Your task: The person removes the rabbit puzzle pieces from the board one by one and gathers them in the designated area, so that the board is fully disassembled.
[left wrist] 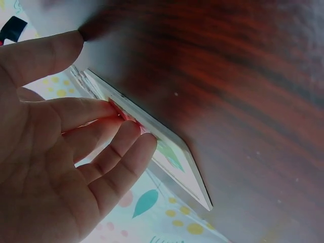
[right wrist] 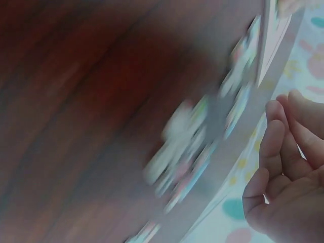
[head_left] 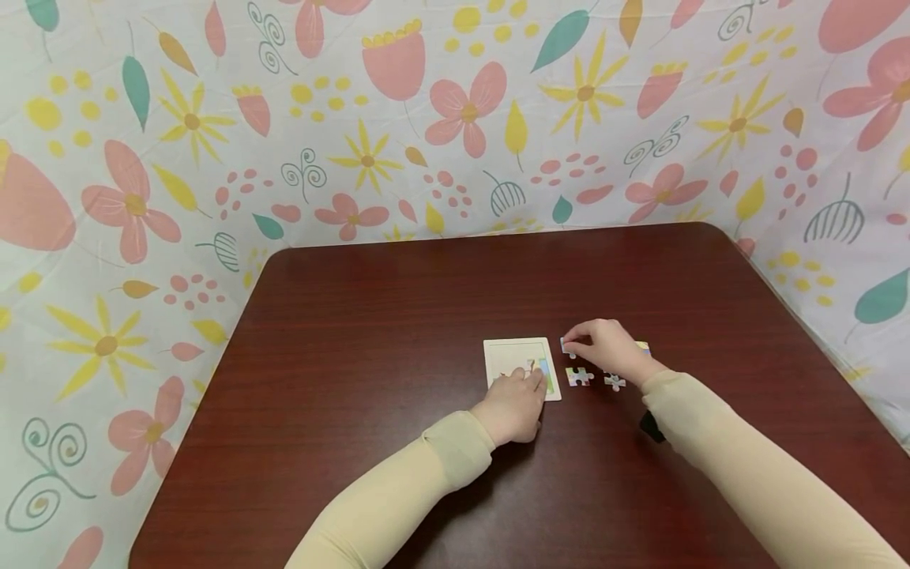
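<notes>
My left hand (head_left: 513,405) rests with its fingertips on a pale square puzzle tray (head_left: 498,346). In the left wrist view its fingers are slightly bent and touch a red patch of picture (left wrist: 124,112) inside the tray (left wrist: 195,182); the thumb stands apart. Fitted pieces (head_left: 546,370) show along the tray's right side, partly hidden by that hand. My right hand (head_left: 610,348) hovers with loosely curled fingers, its fingertips overlapping a blue-edged jigsaw piece (head_left: 571,353) beside the tray. Nothing shows between its fingers (right wrist: 273,139) in the right wrist view.
Several loose jigsaw pieces lie right of the tray, including a knobbed piece (head_left: 580,377), another (head_left: 614,382) and a yellowish one (head_left: 643,346) partly behind the right hand. A black object (head_left: 651,427) shows under the right cuff. The brown table (head_left: 384,308) meets a flowered cloth (head_left: 426,182).
</notes>
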{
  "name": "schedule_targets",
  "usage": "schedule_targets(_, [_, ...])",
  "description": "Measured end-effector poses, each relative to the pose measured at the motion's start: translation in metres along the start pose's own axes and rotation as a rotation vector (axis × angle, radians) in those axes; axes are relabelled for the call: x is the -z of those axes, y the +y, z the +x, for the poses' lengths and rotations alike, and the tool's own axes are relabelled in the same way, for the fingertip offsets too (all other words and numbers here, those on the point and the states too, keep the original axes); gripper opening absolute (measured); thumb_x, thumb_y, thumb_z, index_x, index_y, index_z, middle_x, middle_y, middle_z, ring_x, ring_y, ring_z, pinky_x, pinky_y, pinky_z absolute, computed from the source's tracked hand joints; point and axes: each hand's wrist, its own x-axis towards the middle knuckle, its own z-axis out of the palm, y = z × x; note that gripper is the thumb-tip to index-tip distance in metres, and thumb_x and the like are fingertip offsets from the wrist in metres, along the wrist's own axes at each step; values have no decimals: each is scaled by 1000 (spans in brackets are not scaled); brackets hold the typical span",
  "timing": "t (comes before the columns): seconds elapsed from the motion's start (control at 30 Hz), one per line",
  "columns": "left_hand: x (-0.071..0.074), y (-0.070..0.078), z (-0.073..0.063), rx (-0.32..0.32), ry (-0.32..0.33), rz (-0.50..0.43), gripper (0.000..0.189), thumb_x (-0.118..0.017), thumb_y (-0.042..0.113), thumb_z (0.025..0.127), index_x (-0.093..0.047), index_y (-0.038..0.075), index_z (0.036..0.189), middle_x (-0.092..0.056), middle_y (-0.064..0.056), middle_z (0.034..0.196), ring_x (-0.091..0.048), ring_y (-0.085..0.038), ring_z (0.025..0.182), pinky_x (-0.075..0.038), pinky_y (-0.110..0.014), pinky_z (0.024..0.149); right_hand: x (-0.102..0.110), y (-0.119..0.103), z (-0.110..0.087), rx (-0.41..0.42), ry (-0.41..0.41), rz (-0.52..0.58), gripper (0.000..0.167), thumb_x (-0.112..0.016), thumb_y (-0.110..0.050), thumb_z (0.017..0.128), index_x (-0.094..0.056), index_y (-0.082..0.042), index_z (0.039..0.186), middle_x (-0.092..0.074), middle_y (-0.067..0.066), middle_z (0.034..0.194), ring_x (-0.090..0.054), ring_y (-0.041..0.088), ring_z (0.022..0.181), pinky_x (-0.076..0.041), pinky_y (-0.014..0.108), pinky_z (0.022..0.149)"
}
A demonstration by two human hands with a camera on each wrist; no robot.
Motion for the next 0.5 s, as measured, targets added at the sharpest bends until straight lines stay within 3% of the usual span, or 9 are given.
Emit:
schedule_targets(0.33, [-1, -1, -1, -5, -24, 27, 68, -56, 45, 90, -36, 15, 147, -34, 4, 151, -39, -14, 129, -43, -32, 98, -26, -28, 21, 93, -131, -10, 19, -65, -12, 89, -72, -4, 105, -70, 10, 101, -64, 22, 86, -51, 35, 70])
schedule_targets(0.5, [-2, -2, -2, -7, -15, 50, 69, -55, 47, 90, -35, 15, 147, -33, 5, 152, -40, -13, 127, -43, -30, 98, -29, -33, 24, 91, -134, -28, 14, -71, -11, 84, -75, -7, 97, -70, 5, 94, -63, 19, 83, -51, 34, 68])
